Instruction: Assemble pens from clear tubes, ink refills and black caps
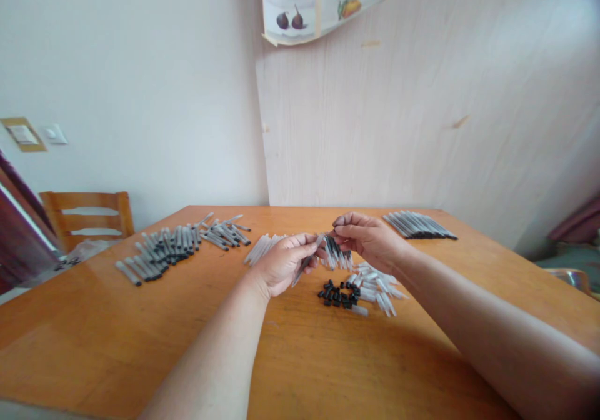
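Note:
My left hand is closed around a clear, slender pen barrel, which slants between thumb and fingers. Close to the barrel's upper end, my right hand pinches something small and dark that I cannot make out. Just behind the hands lie several dark-tipped, pale thin pen parts, partly hidden by the fingers. A row of clear tubes lies beyond my left hand. Nearer me, below my right hand, small black plugs are heaped beside translucent pen caps.
On the wooden table, capped pens with black ends spread at left, with more pens beside them. A neat row of dark pens lies at back right. A chair stands beyond the left edge; a wall rises behind.

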The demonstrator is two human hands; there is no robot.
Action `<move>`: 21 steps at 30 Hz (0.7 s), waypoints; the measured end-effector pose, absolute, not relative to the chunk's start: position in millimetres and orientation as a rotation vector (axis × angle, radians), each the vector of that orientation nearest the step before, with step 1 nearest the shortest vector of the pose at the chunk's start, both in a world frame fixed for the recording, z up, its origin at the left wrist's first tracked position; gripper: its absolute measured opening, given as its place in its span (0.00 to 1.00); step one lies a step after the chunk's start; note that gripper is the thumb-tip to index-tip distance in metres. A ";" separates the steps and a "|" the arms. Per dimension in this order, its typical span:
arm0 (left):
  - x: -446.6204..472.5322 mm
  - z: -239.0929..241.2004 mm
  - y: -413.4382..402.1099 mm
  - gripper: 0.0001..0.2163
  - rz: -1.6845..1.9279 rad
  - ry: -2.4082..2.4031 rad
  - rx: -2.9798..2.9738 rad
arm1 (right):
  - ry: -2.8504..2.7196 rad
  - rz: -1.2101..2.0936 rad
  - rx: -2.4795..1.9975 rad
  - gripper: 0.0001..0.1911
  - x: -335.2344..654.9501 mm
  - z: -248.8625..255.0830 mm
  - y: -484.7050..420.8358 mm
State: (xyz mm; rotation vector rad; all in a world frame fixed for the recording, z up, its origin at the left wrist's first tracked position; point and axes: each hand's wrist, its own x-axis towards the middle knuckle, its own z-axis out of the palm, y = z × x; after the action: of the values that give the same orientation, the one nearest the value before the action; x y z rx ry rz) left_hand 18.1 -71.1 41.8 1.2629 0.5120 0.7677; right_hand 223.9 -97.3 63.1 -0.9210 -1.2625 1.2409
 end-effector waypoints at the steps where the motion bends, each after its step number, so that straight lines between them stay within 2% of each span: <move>1: 18.5 41.8 -71.7 0.11 0.761 0.515 1.274 | -1.264 1.216 -0.922 0.13 224.2 62.2 -96.4; 21: 18.5 40.1 -71.8 0.10 0.711 0.522 1.375 | -1.545 1.054 -1.006 0.14 219.3 63.5 -99.1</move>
State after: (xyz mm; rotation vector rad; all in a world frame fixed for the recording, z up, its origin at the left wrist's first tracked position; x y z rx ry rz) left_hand 18.5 -71.8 40.1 1.3746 0.5219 0.7111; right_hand 219.3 -99.1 63.5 -1.0061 -1.5448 1.0539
